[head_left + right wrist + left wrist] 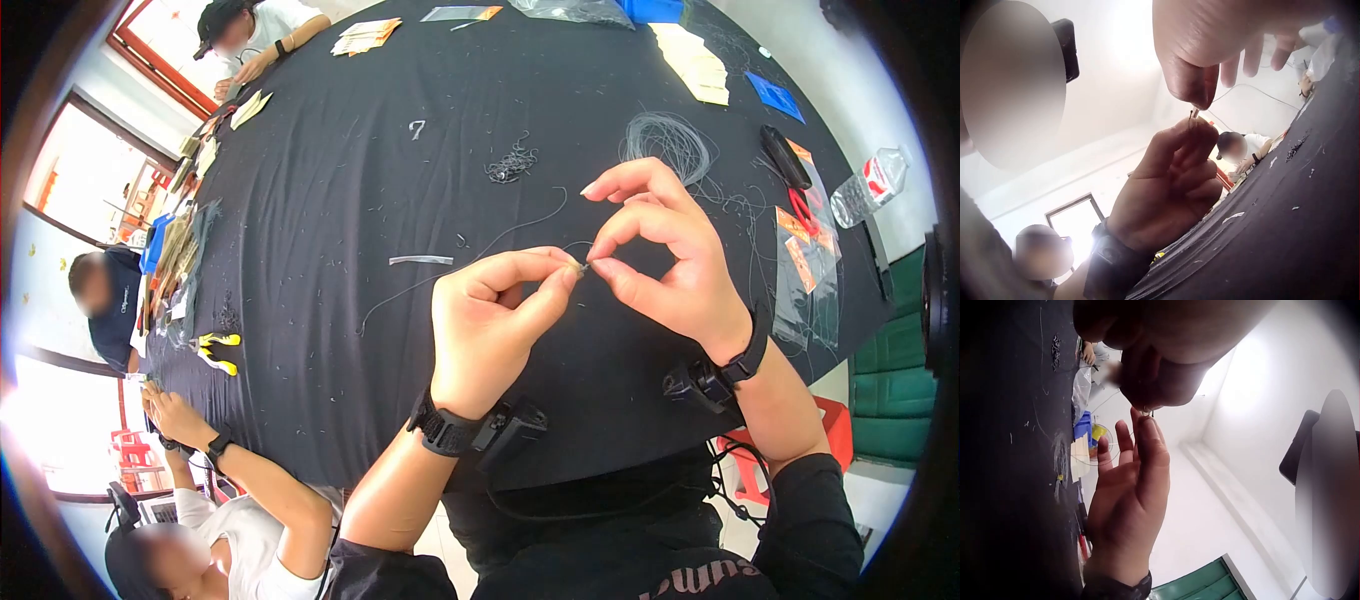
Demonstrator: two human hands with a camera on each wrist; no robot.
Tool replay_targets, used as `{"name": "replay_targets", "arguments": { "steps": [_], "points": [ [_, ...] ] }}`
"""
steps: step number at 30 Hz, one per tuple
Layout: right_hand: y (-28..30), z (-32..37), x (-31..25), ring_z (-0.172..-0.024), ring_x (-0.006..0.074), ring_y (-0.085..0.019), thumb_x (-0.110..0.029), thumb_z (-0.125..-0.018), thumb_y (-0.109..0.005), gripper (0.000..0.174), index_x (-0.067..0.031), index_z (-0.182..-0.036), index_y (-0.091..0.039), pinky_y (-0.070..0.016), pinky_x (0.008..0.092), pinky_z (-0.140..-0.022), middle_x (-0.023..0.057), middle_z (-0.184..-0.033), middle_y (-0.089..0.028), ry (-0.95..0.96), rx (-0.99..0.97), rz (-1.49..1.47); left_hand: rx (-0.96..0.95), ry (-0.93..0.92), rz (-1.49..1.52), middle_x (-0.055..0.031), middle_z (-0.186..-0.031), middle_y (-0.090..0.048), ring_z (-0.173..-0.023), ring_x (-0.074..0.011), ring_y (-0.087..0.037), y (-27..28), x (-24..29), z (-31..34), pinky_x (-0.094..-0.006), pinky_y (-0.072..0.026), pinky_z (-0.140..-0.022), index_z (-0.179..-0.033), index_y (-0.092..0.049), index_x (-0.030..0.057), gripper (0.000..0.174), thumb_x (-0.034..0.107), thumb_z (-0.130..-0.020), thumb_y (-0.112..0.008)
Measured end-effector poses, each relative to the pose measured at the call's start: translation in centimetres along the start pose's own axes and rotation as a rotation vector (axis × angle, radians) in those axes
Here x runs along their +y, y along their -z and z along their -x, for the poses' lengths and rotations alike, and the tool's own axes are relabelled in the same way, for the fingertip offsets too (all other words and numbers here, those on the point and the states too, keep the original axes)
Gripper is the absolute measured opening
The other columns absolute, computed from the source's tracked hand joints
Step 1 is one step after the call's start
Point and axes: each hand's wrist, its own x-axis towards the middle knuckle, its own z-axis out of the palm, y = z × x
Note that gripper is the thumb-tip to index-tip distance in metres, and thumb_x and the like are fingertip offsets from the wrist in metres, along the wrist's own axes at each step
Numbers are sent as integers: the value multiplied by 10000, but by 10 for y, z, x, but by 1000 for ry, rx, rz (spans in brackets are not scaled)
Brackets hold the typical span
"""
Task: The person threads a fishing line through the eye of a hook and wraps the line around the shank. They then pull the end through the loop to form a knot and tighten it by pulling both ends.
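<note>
In the head view my left hand [490,325] and right hand [670,265] meet fingertip to fingertip above the black table. Between left thumb and index finger I pinch a small dark metal piece [1191,115], mostly hidden by the fingertips. My right thumb and index finger pinch at the same spot, on thin fishing line [1229,89] that bows out from there; the other right fingers are spread. A grey strand [530,222] curves over the cloth behind the left hand. Beyond the hands lies a pile of small dark hook-like pieces [512,160].
A coil of clear line [668,140] lies beyond my right hand. Right of it are black-and-red pliers [790,180], plastic packets [805,265] and a water bottle [868,188]. A short clear tube [421,260] and yellow-handled cutters [217,353] lie leftward. Other people sit around the table.
</note>
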Motion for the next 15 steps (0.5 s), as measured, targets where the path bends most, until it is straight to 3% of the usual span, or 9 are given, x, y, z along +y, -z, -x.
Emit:
{"name": "replay_targets", "arguments": {
  "steps": [10,15],
  "points": [
    [-3,-1,2,-992,222,-580,-86,-709,-729,123,-81,-817,-668,-473,339,-884,71,-1114,-607,60,38,-23,-21,-42,35,-92,-983,-736,-752,-48,-606,0,-2,0,-183,-459,-632,-909,-736,-39,53,0,-875,-725],
    [2,-4,-6,-1007,228,-575,-73,-709,-735,148,-86,-838,-664,-451,340,-895,76,-1098,-603,47,43,-17,-31,-32,24,-89,-979,-734,-739,-45,-597,0,-1,1,-182,-452,-622,-908,-733,-42,52,-1,-879,-721]
  ]
}}
